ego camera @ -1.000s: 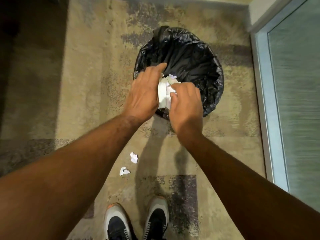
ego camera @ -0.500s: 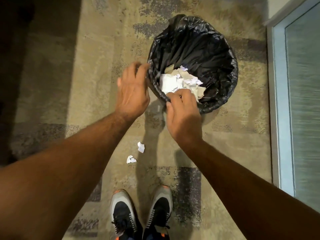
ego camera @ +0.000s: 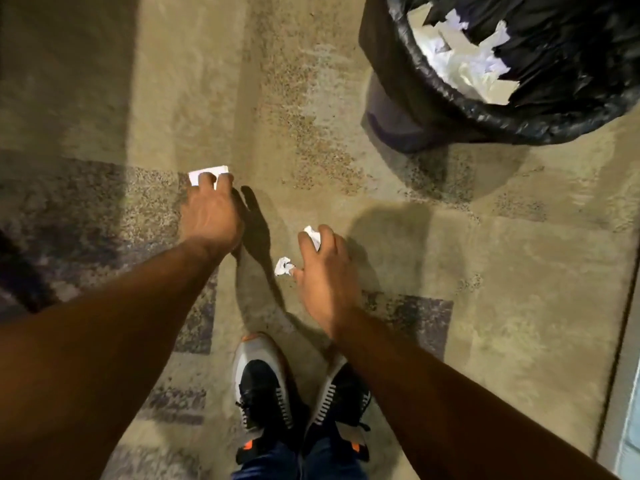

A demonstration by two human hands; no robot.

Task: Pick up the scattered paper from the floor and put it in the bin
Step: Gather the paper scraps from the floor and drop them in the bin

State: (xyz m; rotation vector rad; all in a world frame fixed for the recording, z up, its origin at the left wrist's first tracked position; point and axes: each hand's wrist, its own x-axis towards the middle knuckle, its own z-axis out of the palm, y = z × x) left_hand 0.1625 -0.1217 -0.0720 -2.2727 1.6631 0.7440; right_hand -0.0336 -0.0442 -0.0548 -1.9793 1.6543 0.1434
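A flat white paper scrap (ego camera: 207, 172) lies on the carpet at mid left. My left hand (ego camera: 211, 211) reaches down onto it, and the spread fingertips cover its near edge. One small crumpled paper ball (ego camera: 312, 234) sits pinched between the fingertips of my right hand (ego camera: 323, 271), low over the floor. A second crumpled ball (ego camera: 284, 266) lies on the carpet, touching that hand's thumb. The bin (ego camera: 391, 109), lined with a black bag (ego camera: 450, 98), stands at the top right and holds several white paper pieces (ego camera: 464, 65).
My two shoes (ego camera: 263, 386) stand on the patterned beige and grey carpet just behind the hands. A door frame edge (ego camera: 623, 341) runs down the right side. Dark shadow covers the far left.
Both hands have left the bin and dropped to the floor. The view has swung down and left, so the bin now sits at the top right. The right fingers have closed on a paper ball.
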